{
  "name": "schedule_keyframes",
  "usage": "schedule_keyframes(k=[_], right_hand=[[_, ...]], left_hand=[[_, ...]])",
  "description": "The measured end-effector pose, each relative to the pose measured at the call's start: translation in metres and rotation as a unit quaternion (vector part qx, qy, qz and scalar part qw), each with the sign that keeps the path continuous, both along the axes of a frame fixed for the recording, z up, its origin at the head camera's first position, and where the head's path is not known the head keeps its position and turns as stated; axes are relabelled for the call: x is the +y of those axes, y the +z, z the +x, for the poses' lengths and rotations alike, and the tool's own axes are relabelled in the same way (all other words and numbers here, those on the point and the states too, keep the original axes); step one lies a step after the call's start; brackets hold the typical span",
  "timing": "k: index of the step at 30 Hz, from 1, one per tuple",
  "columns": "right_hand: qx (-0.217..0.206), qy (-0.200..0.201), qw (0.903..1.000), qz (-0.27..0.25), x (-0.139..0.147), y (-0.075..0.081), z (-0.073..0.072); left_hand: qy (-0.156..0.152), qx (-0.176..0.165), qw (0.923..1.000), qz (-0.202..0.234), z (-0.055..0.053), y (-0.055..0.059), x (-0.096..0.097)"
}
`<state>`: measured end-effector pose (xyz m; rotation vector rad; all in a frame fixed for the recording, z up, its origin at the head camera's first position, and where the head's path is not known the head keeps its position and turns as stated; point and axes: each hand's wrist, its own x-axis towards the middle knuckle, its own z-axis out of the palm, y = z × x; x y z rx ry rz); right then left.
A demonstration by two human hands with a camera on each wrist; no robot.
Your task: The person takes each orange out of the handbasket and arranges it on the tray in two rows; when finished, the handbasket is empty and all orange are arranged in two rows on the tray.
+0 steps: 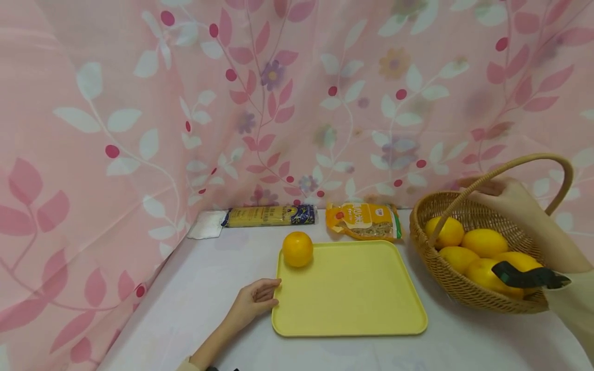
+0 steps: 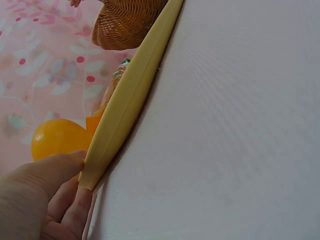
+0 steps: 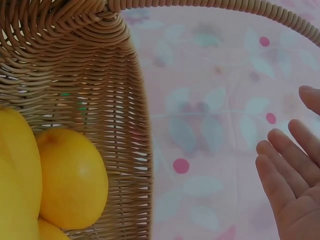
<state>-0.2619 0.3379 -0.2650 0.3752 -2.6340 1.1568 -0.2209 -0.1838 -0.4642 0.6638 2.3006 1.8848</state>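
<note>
My left hand pinches the left rim of a yellow rectangular tray. In the left wrist view, its thumb and fingers meet at the tray's edge. An orange sits in the tray's far left corner. To the right stands a wicker basket with an arched handle, holding several smooth yellow fruits. My right hand is over the back of the basket, reaching under its handle. The right wrist view shows that hand's fingers extended, with nothing in them.
Behind the tray lie a long pasta packet and an orange food bag. A white packet is at the far left. A pink floral curtain hangs along the back and left of the white table.
</note>
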Motion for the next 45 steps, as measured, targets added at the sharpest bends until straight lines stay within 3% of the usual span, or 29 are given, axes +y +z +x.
schedule_keyframes(k=[4, 9, 17, 22, 29, 36, 42, 45], right_hand=[[0.016, 0.001, 0.9997, 0.019, -0.002, 0.0, -0.006], [0.035, 0.039, 0.9986, 0.004, -0.003, -0.004, -0.015], [-0.011, -0.026, 0.9976, 0.063, 0.001, -0.016, -0.02], [-0.019, -0.027, 0.9987, 0.038, 0.002, -0.021, -0.023], [0.002, 0.023, 0.9997, 0.006, -0.001, -0.03, -0.029], [-0.062, 0.013, 0.9979, 0.01, -0.011, -0.039, -0.026], [-0.042, 0.036, 0.9984, -0.015, -0.01, -0.044, -0.027], [-0.039, 0.038, 0.9985, -0.004, -0.009, -0.047, -0.028]], left_hand=[[0.001, -0.009, 1.0, 0.0, -0.001, 0.0, 0.0], [0.003, -0.002, 1.0, -0.001, -0.002, 0.0, 0.001], [0.006, -0.005, 1.0, 0.003, 0.0, -0.001, -0.001], [0.008, -0.018, 0.9998, 0.002, 0.001, -0.002, -0.001], [0.008, -0.016, 0.9998, 0.006, 0.002, 0.001, 0.001], [0.009, -0.01, 0.9999, 0.0, 0.002, -0.002, 0.0], [-0.001, 0.018, 0.9998, 0.01, 0.001, 0.0, 0.001], [0.0, 0.007, 0.9999, 0.01, 0.002, 0.001, 0.001]])
